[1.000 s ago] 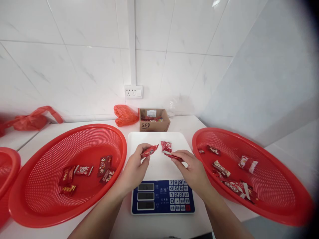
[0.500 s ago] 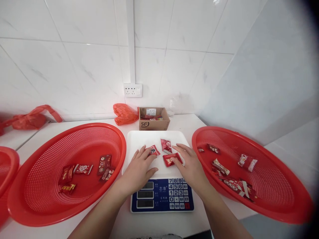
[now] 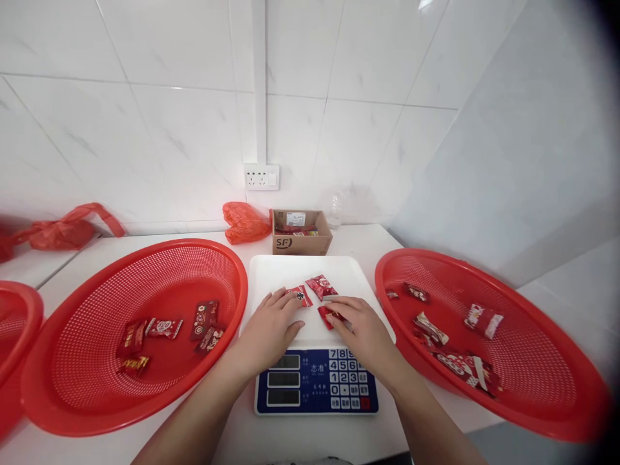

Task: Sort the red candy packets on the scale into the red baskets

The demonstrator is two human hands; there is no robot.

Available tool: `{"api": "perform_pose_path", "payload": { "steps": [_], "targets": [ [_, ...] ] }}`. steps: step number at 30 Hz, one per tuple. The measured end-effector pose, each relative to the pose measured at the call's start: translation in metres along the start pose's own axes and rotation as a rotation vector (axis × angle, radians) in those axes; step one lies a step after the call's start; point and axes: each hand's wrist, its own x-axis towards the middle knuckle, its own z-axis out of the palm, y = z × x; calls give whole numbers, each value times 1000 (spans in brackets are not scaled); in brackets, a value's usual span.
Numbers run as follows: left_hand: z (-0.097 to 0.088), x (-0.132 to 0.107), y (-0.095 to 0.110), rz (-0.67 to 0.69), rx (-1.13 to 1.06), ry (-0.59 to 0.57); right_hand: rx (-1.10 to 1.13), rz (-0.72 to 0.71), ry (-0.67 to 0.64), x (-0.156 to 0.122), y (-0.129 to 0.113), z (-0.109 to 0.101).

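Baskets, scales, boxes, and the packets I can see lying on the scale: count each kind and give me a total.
Baskets: 3, one cut off at the left edge
Scale: 1
Box: 1
Packets visible on the scale: 3
Total: 8

Right hand [image 3: 363,330] partly covers a red packet [image 3: 326,317]. Far-left basket [image 3: 35,310] is cut by the left edge. Scale displays [image 3: 283,380] are illegible.

White wall tiles [image 3: 179,142] (grey-veined) rise behind a table [image 3: 361,240] — also white.
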Motion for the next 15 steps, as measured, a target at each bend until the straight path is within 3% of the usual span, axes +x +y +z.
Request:
{"api": "perform_pose_path", "payload": {
  "steps": [15],
  "targets": [
    [3,4,-1,-85,-57,106,-25,-154,-81,0,-28,10]
  ]
}}
